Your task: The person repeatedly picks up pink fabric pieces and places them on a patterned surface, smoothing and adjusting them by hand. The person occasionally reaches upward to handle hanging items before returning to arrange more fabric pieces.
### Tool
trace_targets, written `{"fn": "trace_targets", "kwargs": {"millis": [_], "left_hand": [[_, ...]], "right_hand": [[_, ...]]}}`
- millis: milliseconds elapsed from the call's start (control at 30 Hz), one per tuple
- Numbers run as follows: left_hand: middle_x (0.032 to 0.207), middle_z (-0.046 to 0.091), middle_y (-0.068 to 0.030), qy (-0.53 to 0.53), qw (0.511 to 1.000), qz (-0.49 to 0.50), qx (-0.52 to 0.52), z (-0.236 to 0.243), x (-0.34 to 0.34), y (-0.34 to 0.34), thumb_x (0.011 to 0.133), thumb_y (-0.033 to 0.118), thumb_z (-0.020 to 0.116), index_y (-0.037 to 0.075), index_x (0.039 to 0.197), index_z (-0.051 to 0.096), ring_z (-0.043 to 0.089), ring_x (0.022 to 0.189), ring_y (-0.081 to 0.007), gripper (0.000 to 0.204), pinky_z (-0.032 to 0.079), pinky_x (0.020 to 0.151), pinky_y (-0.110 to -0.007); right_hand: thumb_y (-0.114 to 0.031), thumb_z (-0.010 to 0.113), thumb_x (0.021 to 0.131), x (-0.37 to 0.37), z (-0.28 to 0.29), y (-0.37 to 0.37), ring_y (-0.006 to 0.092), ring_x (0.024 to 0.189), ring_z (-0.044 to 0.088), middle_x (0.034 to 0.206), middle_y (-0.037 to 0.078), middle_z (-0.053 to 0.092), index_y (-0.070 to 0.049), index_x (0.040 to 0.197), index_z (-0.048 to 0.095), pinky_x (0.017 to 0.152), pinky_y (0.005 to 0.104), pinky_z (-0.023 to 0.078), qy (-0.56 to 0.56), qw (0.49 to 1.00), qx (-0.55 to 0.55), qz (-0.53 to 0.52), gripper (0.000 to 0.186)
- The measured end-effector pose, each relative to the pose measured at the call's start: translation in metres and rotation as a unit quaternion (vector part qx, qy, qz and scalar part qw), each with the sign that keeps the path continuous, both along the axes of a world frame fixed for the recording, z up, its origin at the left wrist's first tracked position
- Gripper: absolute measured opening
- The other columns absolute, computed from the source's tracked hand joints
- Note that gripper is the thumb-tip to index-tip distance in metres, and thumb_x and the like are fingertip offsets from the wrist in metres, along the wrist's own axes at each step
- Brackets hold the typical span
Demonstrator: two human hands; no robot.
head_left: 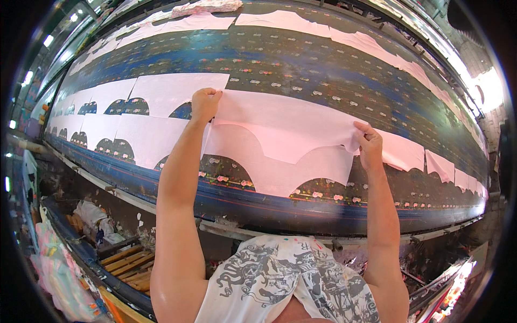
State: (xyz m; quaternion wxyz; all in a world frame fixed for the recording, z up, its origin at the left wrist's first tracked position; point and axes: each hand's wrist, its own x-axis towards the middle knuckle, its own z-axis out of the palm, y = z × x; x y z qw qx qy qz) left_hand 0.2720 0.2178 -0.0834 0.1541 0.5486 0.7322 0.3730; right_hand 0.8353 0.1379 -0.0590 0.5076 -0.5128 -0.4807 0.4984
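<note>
Stretched between my two hands is a pale pink cut fabric panel (285,116), its upper edge held along the dark printing table (323,81). My left hand (206,105) pinches its upper left corner, beside a neighbouring pink panel (175,89). At the upper right corner, my right hand (368,144) grips the cloth between thumb and fingers. Below it a second pink panel (269,175) with curved cut-outs lies flat, partly covered by the held one. Small printed marks dot the table surface around the cut-outs.
More pink panels (396,148) run in rows along the table, with another row (285,21) on the far side. A bundle of pink cloth (207,6) rests at the far edge. Below the near edge are wooden slats (126,264) and a heap of coloured cloth (59,274).
</note>
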Motion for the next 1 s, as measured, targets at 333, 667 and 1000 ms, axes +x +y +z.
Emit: {"fn": "trace_targets", "kwargs": {"millis": [333,667,1000], "left_hand": [[0.117,0.081,-0.0130,0.079,0.996,-0.038,0.033,-0.036,-0.018,0.075,0.091,0.037,0.087,0.010,0.100,0.087,0.068,0.124,-0.0380,0.029,0.053,0.109,-0.050],[0.124,0.079,-0.0140,0.072,0.997,-0.018,-0.004,-0.032,-0.014,0.089,0.093,0.038,0.086,0.013,0.108,0.088,0.064,0.130,-0.0388,0.029,0.050,0.113,-0.052],[0.130,0.077,-0.0121,0.119,0.992,0.009,-0.037,-0.030,-0.010,0.099,0.099,0.047,0.077,0.020,0.112,0.088,0.062,0.133,-0.0410,0.032,0.048,0.113,-0.056]], "right_hand": [[0.010,0.068,0.095,-0.002,0.003,0.050,0.0109,0.108,0.067,0.124,0.003,0.071,0.001,0.147,0.070,0.095,0.0260,0.054,-0.119,0.993,-0.006,-0.005,0.052],[0.006,0.071,0.092,0.007,-0.004,0.080,0.0087,0.097,0.061,0.117,-0.002,0.071,-0.003,0.145,0.074,0.090,0.0252,0.051,-0.169,0.985,-0.029,-0.014,0.054],[0.006,0.074,0.089,0.019,-0.025,0.101,0.0089,0.095,0.060,0.117,-0.001,0.071,-0.003,0.142,0.076,0.088,0.0247,0.050,-0.211,0.977,0.032,-0.001,0.054]]}}
